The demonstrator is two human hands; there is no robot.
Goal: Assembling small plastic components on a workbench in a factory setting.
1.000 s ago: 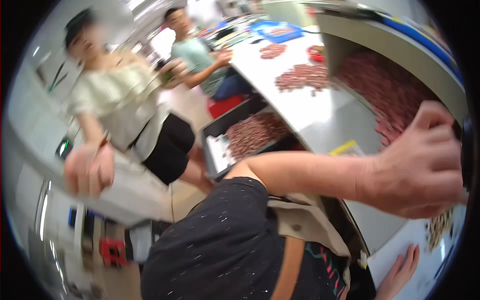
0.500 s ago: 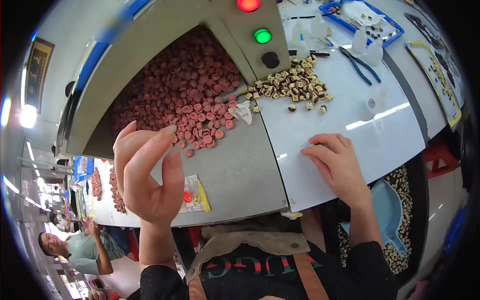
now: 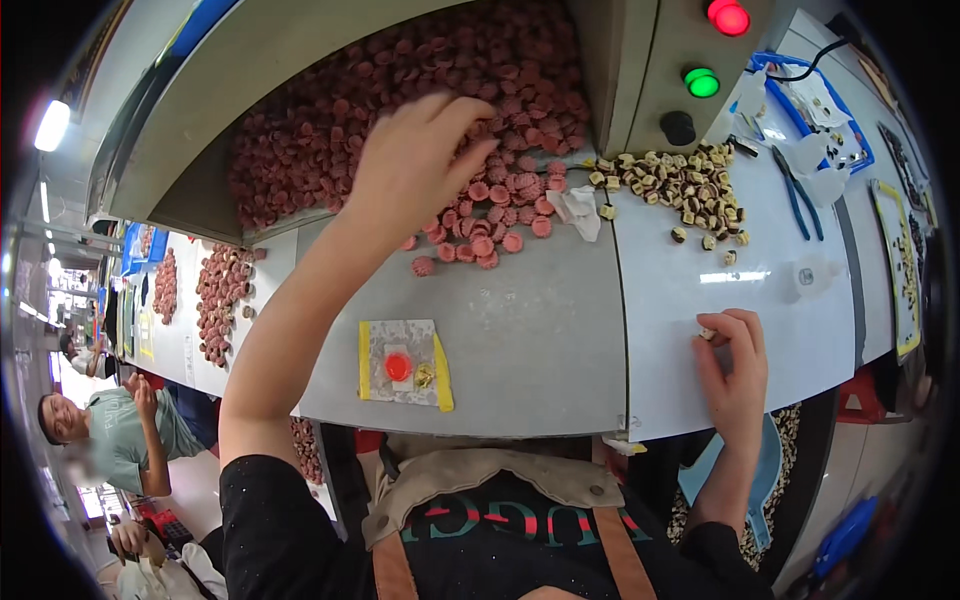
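Note:
Over the heap of small pink ridged, cup-shaped pieces [image 3: 335, 140], my left hand [image 3: 420, 150] is stretched out with its thumb and fingers apart. No piece shows in it, though its far fingertips are slightly blurred. On the white tabletop to the right, my right hand [image 3: 738, 362] pinches a small cream-and-brown piece [image 3: 706, 334] between thumb and fingertips. Beyond that hand lies a pile of similar cream-and-brown pieces [image 3: 695, 190]. Loose pink pieces [image 3: 487, 225] spill onto the grey tabletop [image 3: 520, 340] beside a crumpled white tissue [image 3: 577, 212].
A machine housing with red and green lights [image 3: 702, 82] and a black knob rises at the back. Blue-handled pliers [image 3: 797, 195] and a blue tray [image 3: 868, 155] lie at the right. Nearer me are a patterned packet [image 3: 405, 335] and a light-blue scoop [image 3: 765, 460]. A person sits at left.
My left hand has gone from above the near grey tabletop out over the pink heap. A small piece now shows in my right fingertips. The whole view has shifted.

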